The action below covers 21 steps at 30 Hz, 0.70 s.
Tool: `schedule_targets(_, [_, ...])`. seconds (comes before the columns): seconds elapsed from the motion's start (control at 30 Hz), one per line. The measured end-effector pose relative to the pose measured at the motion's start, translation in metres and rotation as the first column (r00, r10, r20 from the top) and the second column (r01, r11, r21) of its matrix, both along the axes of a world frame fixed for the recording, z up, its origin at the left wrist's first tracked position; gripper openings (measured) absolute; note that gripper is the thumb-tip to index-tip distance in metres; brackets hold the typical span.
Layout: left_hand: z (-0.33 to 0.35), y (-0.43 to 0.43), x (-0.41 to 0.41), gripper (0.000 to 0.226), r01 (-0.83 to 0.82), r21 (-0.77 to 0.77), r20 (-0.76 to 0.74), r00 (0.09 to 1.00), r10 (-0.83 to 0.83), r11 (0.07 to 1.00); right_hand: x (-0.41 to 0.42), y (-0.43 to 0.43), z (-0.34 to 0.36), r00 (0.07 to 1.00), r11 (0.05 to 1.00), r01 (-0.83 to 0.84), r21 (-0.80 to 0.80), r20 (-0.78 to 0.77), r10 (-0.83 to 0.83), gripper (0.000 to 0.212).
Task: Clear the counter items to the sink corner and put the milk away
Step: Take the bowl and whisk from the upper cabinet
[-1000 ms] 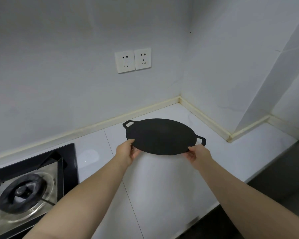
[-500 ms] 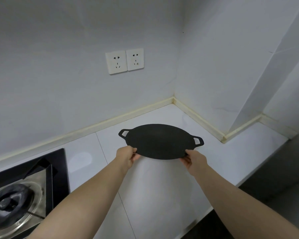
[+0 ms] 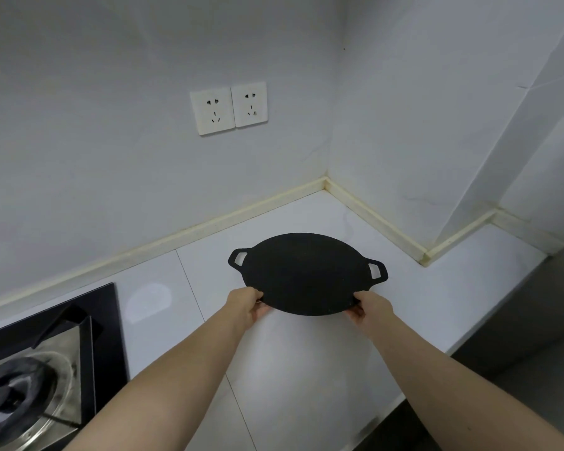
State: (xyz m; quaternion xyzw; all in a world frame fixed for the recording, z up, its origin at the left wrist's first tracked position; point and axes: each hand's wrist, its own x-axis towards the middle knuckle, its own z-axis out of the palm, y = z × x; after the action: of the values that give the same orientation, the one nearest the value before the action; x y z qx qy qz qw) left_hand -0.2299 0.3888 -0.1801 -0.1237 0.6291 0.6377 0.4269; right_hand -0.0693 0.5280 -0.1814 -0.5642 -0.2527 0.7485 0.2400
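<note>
A round black griddle pan with two small loop handles hangs just above the white counter, near the wall corner. My left hand grips its near left rim, thumb on top. My right hand grips the near right rim the same way. Both loop handles are free of my fingers. No milk and no sink show in this view.
A black gas hob with a steel burner fills the lower left. Two white wall sockets sit above the counter. A cream sealing strip runs along the walls into the corner. The counter's front edge drops off at the lower right.
The pan has moved a little down and away toward the corner, both hands holding it as before. My view has shifted slightly, with the hob further left in frame.
</note>
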Motion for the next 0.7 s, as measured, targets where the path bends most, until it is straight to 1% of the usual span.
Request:
schedule_targets(0.1, [-0.003,-0.001,-0.001,0.035,0.054,-0.031,0.03,0.998,-0.053,0.998,0.0,0.0,0.0,0.998,0.999,-0.034,-0.02,0.056,0.035,0.022])
schedule_targets(0.2, [-0.005,-0.003,0.0,0.038,0.087,-0.058,0.055,0.995,-0.084,0.994,-0.001,-0.001,-0.003,0.991,0.997,-0.071,-0.036,0.11,0.074,0.029])
schedule_targets(0.33, [-0.005,-0.004,-0.001,0.04,0.077,-0.086,0.095,0.993,-0.069,0.993,-0.007,-0.001,-0.003,0.97,0.99,-0.132,-0.056,0.2,0.14,0.017])
schedule_targets(0.37, [-0.004,-0.003,-0.001,0.04,0.074,-0.095,0.103,0.993,-0.065,0.993,-0.009,0.0,-0.002,0.962,0.986,-0.152,-0.06,0.218,0.162,0.018])
schedule_targets(0.47, [0.001,0.0,0.002,0.036,0.072,-0.098,0.111,0.992,-0.061,0.993,-0.012,0.007,0.002,0.927,0.972,-0.219,-0.086,0.294,0.234,0.025])
schedule_targets(0.57, [0.002,0.0,0.002,0.032,0.081,-0.13,0.135,0.989,-0.063,0.988,-0.008,0.01,0.006,0.871,0.95,-0.293,-0.103,0.381,0.31,0.029])
schedule_targets(0.63, [-0.001,-0.001,0.0,0.035,0.103,-0.175,0.139,0.987,-0.079,0.979,-0.005,0.012,0.004,0.838,0.942,-0.324,-0.087,0.435,0.328,0.033])
schedule_targets(0.7, [-0.006,-0.002,-0.003,0.041,0.132,-0.222,0.126,0.986,-0.106,0.966,-0.005,0.012,0.003,0.832,0.941,-0.33,-0.076,0.448,0.328,0.034])
